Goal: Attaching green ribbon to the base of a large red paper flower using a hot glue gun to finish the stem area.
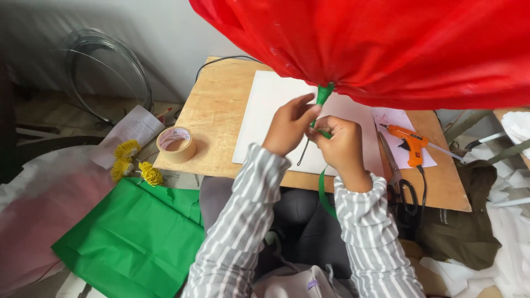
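Pinching the green stem [323, 95] under a big red paper flower [386, 44], left hand [288, 126] and right hand [339, 144] together.

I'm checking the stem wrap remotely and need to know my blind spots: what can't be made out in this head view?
- Red flower: top and right side cut off by the frame edges.
- Green tape: the stretch at the wire stem is hidden behind the right hand and left hand.
- Scissors: tips covered by the paper under the glue gun.
- Tape's lower end: lost between the sleeves.
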